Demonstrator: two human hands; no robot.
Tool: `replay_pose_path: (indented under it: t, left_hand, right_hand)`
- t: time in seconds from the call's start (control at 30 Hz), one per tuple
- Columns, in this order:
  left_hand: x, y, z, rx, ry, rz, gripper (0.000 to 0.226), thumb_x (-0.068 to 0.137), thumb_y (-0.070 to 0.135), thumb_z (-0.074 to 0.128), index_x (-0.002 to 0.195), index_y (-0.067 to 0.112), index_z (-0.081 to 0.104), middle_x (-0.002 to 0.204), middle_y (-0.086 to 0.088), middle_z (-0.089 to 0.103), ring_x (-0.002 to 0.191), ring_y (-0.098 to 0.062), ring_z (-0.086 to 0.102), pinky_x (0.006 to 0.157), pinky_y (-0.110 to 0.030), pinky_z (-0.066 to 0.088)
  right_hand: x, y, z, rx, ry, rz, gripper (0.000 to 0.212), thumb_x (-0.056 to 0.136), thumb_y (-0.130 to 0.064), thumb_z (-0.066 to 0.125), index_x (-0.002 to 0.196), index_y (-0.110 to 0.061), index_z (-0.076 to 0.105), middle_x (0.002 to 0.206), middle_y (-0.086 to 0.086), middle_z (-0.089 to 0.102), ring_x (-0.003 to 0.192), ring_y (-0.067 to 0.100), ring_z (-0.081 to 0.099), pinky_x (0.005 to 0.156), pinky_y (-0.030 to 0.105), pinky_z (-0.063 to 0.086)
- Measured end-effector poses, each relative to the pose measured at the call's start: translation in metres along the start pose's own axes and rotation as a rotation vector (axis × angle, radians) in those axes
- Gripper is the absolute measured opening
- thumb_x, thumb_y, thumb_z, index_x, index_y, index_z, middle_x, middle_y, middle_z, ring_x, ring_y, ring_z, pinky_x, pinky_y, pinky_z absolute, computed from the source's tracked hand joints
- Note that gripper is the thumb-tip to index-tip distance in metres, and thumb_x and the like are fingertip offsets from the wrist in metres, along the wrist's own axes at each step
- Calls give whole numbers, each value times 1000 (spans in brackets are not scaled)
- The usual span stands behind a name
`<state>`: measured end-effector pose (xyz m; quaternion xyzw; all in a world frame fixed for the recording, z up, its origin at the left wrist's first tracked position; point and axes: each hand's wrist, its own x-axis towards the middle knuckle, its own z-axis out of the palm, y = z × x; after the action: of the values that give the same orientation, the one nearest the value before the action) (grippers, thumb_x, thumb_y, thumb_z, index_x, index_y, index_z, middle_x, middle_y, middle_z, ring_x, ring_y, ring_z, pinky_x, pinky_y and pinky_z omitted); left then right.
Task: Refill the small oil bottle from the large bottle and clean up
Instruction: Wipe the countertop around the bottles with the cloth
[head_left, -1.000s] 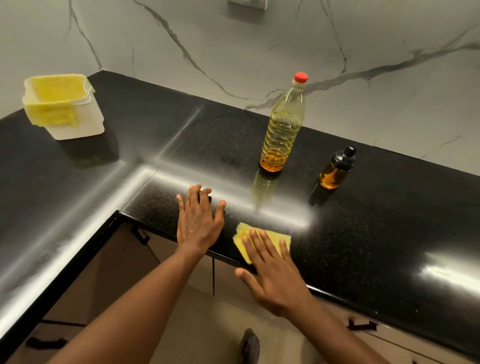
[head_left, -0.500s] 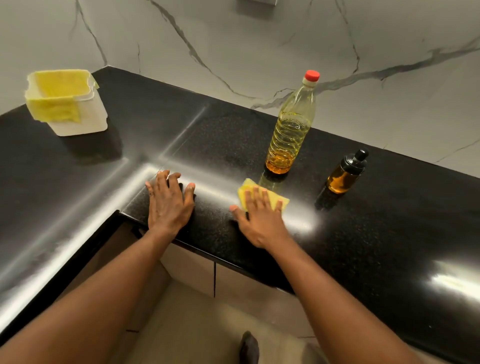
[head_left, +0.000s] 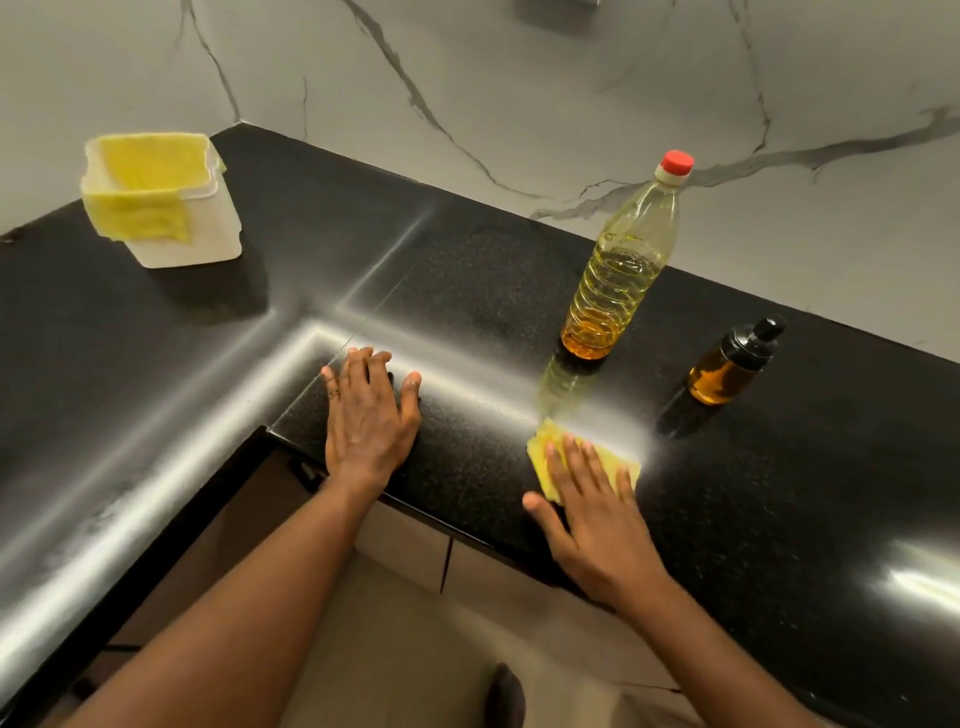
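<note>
Home kitchen, black speckled stone countertop (head_left: 779, 493) in an L-shape, marble-veined wall (head_left: 519, 78), cabinet fronts (head_left: 405, 545) below, cooking-oil bottle (head_left: 618, 270)

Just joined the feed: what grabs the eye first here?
The tall oil bottle with its red cap, upright near the marble wall, small dark-capped bottle to its right. In front, the right hand presses a yellow cloth flat on the black counter; the left hand rests alongside.

Both my forearms are bare — no sleeves, no watch — with a thin ring on my left hand (head_left: 370, 415).
</note>
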<state>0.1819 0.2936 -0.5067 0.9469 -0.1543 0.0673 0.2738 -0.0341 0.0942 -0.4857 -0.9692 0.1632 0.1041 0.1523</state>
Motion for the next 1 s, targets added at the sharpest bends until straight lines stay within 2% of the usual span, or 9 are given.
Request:
replay_pose_path:
  t: [0.17,0.27,0.37,0.5,0.57,0.67,0.73,0.87,1.0]
  left_hand:
    - [0,2,-2,-6,-2,-10,51,107,47,44,141,9,49,152,-13,44,152,-31,34,131,-56,7]
    - [2,0,-1,-11,14,-9,49,106,45,45,140,9,50,149,-13,46,148,-32,38,130,-57,9]
    - [3,0,0,-4,11,-15,48,107,45,45,139,10,49,146,-12,47,146,-32,41,130,-58,10]
    - [1,0,0,-12,15,1,46,107,45,43,138,11,49,145,-11,47,145,-31,42,130,-58,10]
    - [1,-1,0,-7,16,2,46,108,45,41,137,12,50,145,-11,47,145,-31,42,130,-59,11]
    - [1,-2,1,2,8,2,45,109,46,41,138,13,49,147,-10,46,146,-29,41,130,-58,11]
    - [1,-2,2,6,7,1,45,109,46,41,138,13,48,149,-10,45,147,-29,40,130,-57,10]
    - [0,-1,2,10,14,0,44,109,45,41,138,13,48,151,-11,45,148,-29,39,131,-56,8]
    - [2,-3,3,-3,28,-8,44,108,44,41,138,13,49,149,-10,46,147,-28,40,130,-57,9]
  right_hand:
    - [97,-30,-16,30,19,61,80,102,-71,12,167,-27,-4,174,-2,-14,160,19,-18,127,56,-13]
    - [118,-63,-11,21,3,-37,79,103,-70,13,167,-26,0,175,-1,-11,161,21,-15,126,58,-13]
    - [86,-82,2,11,-23,-209,77,104,-69,14,167,-28,-1,174,-5,-12,160,18,-17,127,59,-10]
    - [8,-66,11,-30,-83,-305,73,102,-72,9,164,-39,-11,171,-13,-22,154,6,-30,128,48,-17]
    - [-13,-41,8,-51,-87,-249,73,97,-77,2,161,-46,-15,167,-20,-28,151,0,-34,128,43,-17]
    - [-7,-13,0,-52,-22,-94,80,84,-82,-16,158,-51,-16,166,-21,-28,153,2,-30,129,42,-12]
    - [17,-8,-2,-18,22,-13,81,88,-81,-12,161,-47,-13,168,-18,-26,156,7,-26,129,44,-13]
    - [96,-26,-13,30,49,59,75,103,-70,10,166,-32,-4,174,-6,-16,159,16,-20,128,55,-11]
    - [140,-69,-16,20,1,6,75,105,-66,13,167,-26,0,174,-1,-13,160,22,-17,126,59,-12]
